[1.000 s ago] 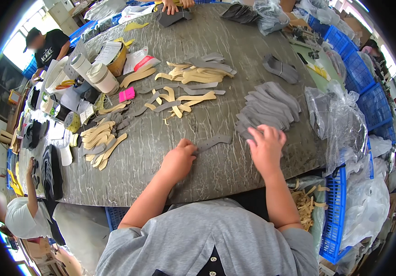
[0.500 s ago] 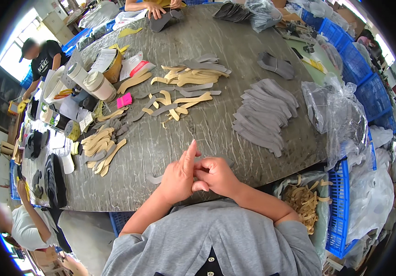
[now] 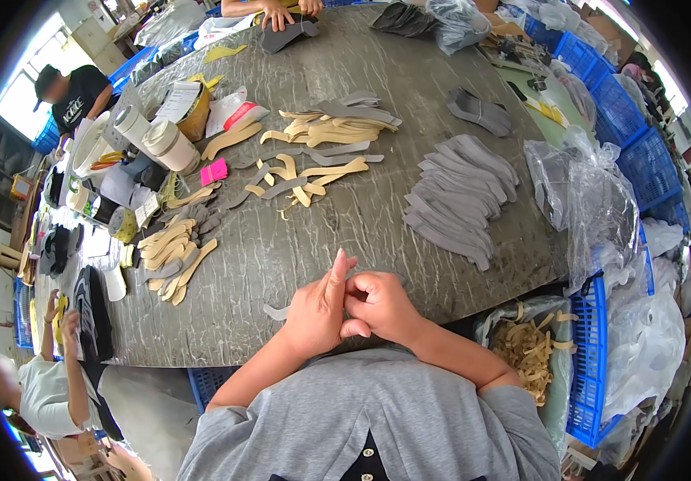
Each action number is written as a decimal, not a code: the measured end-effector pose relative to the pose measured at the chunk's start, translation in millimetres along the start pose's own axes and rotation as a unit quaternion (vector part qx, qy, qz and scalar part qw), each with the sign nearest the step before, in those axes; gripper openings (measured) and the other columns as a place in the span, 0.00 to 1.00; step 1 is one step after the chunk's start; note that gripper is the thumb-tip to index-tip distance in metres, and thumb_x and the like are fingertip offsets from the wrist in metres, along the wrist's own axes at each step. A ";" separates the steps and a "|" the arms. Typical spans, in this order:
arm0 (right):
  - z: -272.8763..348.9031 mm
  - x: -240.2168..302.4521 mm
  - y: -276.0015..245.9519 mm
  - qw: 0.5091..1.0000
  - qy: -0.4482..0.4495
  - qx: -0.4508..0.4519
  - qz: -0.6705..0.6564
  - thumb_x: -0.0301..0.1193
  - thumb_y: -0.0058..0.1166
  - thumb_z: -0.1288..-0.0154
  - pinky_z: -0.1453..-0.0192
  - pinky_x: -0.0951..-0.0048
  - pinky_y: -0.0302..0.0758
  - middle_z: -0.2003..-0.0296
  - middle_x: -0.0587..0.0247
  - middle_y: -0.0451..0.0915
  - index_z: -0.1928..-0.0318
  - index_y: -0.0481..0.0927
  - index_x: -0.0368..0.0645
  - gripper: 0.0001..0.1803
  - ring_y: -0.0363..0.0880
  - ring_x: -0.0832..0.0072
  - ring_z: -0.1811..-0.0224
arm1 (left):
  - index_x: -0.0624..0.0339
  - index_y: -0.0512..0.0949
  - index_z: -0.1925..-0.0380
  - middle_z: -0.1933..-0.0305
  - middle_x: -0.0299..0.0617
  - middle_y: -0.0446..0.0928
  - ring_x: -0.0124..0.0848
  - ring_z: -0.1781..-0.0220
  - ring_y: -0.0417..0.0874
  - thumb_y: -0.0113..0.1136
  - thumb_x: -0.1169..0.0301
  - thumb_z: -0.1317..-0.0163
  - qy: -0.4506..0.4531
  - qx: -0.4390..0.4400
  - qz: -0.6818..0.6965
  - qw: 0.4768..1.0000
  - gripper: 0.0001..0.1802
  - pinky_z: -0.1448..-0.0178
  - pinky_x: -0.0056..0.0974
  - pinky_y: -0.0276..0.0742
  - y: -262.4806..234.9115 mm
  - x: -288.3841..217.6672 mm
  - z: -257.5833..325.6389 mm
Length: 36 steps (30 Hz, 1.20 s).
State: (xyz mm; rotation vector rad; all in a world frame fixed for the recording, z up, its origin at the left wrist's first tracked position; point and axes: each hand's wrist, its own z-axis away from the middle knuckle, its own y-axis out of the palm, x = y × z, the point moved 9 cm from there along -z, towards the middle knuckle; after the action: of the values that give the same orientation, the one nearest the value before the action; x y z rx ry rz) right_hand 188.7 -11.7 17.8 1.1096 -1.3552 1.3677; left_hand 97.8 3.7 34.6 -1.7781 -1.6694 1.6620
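Where the two hands meet over the near edge of the table [image 3: 369, 228], my view of the grip is mostly blocked. The left hand [image 3: 315, 311] has its index finger stretched upward and its thumb reaching across toward the right hand [image 3: 384, 307], whose fingers are curled in. I cannot tell from my end whether either one is pinching anything.

A gray strip [image 3: 275, 312] shows just beside the left hand, its end flat, narrow and slightly curved, the rest of it hidden from me; a bit of gray also shows beyond the right hand, and I can't make out if they belong together.

Farther out to the right I have a fanned stack of gray pieces [image 3: 462, 200], wavy and overlapping, with a tied gray bundle [image 3: 480, 112] behind it. Ahead lie crossed tan and gray strips [image 3: 305, 178], and to the left a mixed heap [image 3: 173, 256]. A pink pad [image 3: 214, 171] sits near a white container [image 3: 170, 146]. Clear plastic [image 3: 602, 192] crowds the right edge, above a blue crate [image 3: 588, 361] and a bag of tan scraps [image 3: 526, 349].
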 end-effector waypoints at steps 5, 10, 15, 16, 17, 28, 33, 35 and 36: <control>-1.6 -9.7 2.6 0.997 0.007 -0.005 -0.071 0.22 0.59 0.40 0.67 0.74 0.74 0.73 0.60 0.82 0.67 0.82 0.33 0.04 0.80 0.77 0.72 | 0.74 0.38 0.27 0.34 0.61 0.69 0.50 0.57 0.85 0.53 0.29 0.52 -0.006 -0.008 0.058 0.998 0.69 0.58 0.45 0.83 -1.0 2.2 0.7; -1.4 -5.1 1.8 1.000 0.000 -0.001 -0.020 0.23 0.57 0.40 0.67 0.69 0.73 0.72 0.55 0.82 0.66 0.83 0.32 0.06 0.79 0.73 0.73 | 0.73 0.36 0.27 0.31 0.62 0.66 0.52 0.57 0.84 0.50 0.27 0.51 -0.018 -0.002 0.041 0.999 0.70 0.57 0.45 0.82 3.2 5.8 1.1; 2.0 -9.9 3.3 0.997 0.042 0.015 -0.069 0.23 0.58 0.40 0.67 0.71 0.73 0.72 0.59 0.82 0.67 0.84 0.33 0.05 0.79 0.77 0.72 | 0.72 0.36 0.27 0.30 0.63 0.64 0.54 0.56 0.84 0.49 0.26 0.51 -0.018 0.007 0.074 0.997 0.70 0.56 0.46 0.82 9.8 9.4 4.1; 1.6 -14.2 5.3 0.995 0.046 0.020 -0.089 0.23 0.57 0.39 0.67 0.71 0.73 0.72 0.61 0.82 0.66 0.84 0.33 0.06 0.78 0.78 0.71 | 0.71 0.35 0.26 0.30 0.63 0.64 0.54 0.55 0.84 0.49 0.26 0.50 -0.022 0.009 0.098 0.995 0.70 0.56 0.45 0.82 10.2 10.7 5.2; 0.7 -20.3 6.9 0.993 0.050 0.025 -0.108 0.23 0.57 0.39 0.67 0.72 0.73 0.72 0.63 0.82 0.65 0.84 0.33 0.06 0.78 0.79 0.71 | 0.69 0.36 0.26 0.30 0.62 0.65 0.52 0.53 0.84 0.48 0.26 0.49 -0.034 0.008 0.159 0.987 0.68 0.54 0.44 0.82 9.4 10.9 4.8; -3.8 -28.0 -5.4 0.917 0.024 -0.041 -0.396 0.22 0.43 0.30 0.54 0.78 0.71 0.68 0.70 0.77 0.59 0.76 0.40 0.07 0.74 0.83 0.62 | 0.65 0.76 0.43 0.41 0.42 0.77 0.26 0.52 0.82 0.56 0.65 0.29 -0.279 -0.112 0.396 0.868 0.19 0.52 0.30 0.77 7.3 71.0 24.0; -6.9 -25.7 -3.2 0.936 0.023 0.005 -0.352 0.20 0.42 0.32 0.56 0.77 0.72 0.62 0.63 0.76 0.62 0.75 0.39 0.07 0.74 0.80 0.62 | 0.61 0.82 0.57 0.62 0.43 0.80 0.34 0.64 0.85 0.67 0.81 0.46 -0.072 -0.078 0.134 0.985 0.14 0.60 0.34 0.79 -47.2 -1.4 -23.6; -1.9 -38.7 4.6 0.926 0.106 0.022 -0.362 0.19 0.42 0.34 0.56 0.75 0.74 0.59 0.60 0.76 0.64 0.73 0.38 0.06 0.75 0.77 0.61 | 0.63 0.82 0.63 0.66 0.42 0.79 0.33 0.71 0.80 0.68 0.83 0.48 -0.034 -0.088 0.165 0.982 0.12 0.67 0.32 0.76 -43.4 3.2 -22.7; -8.6 -30.7 -4.2 0.896 0.050 0.004 -0.441 0.20 0.45 0.35 0.56 0.69 0.75 0.63 0.58 0.79 0.65 0.73 0.40 0.04 0.76 0.73 0.64 | 0.63 0.82 0.65 0.67 0.40 0.78 0.29 0.73 0.78 0.67 0.84 0.47 -0.035 -0.097 0.170 0.980 0.10 0.69 0.30 0.74 -45.4 9.7 -19.8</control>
State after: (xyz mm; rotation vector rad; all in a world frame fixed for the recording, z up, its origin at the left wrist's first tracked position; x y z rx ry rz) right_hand 199.0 -3.0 -11.3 1.3909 -0.6049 0.7307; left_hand 84.8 37.3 69.8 -2.2298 -1.6809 1.7612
